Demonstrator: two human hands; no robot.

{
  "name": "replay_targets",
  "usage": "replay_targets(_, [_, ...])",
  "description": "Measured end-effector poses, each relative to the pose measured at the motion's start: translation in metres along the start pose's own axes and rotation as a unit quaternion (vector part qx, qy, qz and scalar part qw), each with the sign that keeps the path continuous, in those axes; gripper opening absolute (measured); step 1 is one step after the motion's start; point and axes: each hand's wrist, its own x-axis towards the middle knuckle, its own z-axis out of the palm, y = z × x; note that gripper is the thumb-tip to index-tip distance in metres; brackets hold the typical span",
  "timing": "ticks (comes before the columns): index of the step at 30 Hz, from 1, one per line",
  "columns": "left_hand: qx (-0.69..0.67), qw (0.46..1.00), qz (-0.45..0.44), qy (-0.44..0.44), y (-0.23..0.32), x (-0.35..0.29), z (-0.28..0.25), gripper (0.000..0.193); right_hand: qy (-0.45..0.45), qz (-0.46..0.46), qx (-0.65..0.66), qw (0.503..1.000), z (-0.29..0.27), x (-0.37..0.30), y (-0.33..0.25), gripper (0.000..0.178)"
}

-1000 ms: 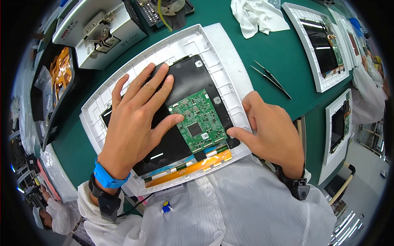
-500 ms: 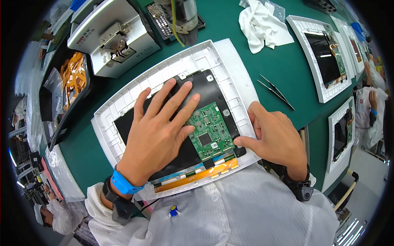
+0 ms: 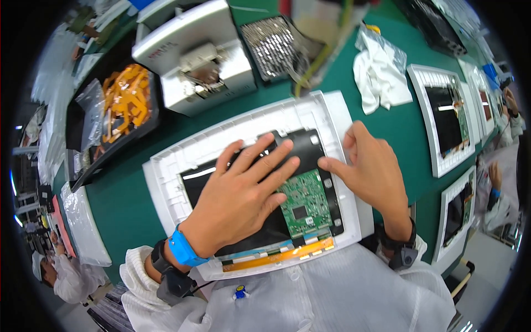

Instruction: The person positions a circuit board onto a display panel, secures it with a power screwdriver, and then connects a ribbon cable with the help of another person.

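Note:
A white plastic display housing (image 3: 166, 206) lies face down on a white pad, with a black panel (image 3: 303, 145) set inside it. My left hand (image 3: 246, 191) rests on the panel with its fingers spread, holding nothing. Beside its thumb is a green circuit board (image 3: 313, 207). Along the near edge runs an orange strip (image 3: 276, 255). My right hand (image 3: 379, 171) is closed over the housing's right rim. Its thumb reaches the inner side and its curled fingers are on the outer side, partly hidden.
A silver-white device (image 3: 213, 77), a black bin of orange flex cables (image 3: 127, 99) and a tray of screws (image 3: 269, 47) stand beyond. A blurred hanging tool (image 3: 321, 41) is above the bench. A white cloth (image 3: 381, 80) and other housings (image 3: 440, 119) lie right.
My right hand has moved farther up the right rim, away from the near corner. My left hand stays on the panel. The view has shifted, and the tweezers are out of sight.

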Motion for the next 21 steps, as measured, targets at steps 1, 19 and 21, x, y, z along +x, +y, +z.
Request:
replay_targets(1, [-0.001,1.0,0.02,-0.006,-0.005,-0.002,-0.001,0.056,0.008,-0.006,-0.022,1.0,-0.003,-0.005,-0.004,0.046])
replay_targets(19, [-0.021,0.999,0.046,0.019,-0.038,-0.016,-0.007,0.056,-0.105,-0.419,0.44,0.787,-0.033,0.134,-0.061,0.047])
replay_targets(21, [-0.029,0.998,0.045,0.017,-0.042,-0.016,-0.006,0.056,-0.121,-0.367,0.445,0.808,-0.039,0.128,-0.063,0.045])
